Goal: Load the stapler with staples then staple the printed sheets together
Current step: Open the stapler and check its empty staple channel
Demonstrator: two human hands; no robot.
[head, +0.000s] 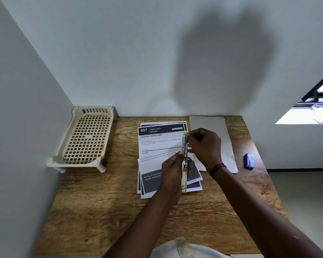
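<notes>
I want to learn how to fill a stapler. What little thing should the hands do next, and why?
Probably finish loading and snap the stapler shut. The left hand holds it, opened, above the printed sheets while the right hand pinches its far end, so loading seems unfinished. The sheets lie loose and fanned.

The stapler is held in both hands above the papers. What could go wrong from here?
The right hand pinches the metal end of the stapler; its fingers might get nipped if the stapler snaps shut.
The left hand holds it in the air over the printed sheets; a loose staple strip could drop.
The printed sheets lie fanned out, so they may be stapled crooked.
</notes>
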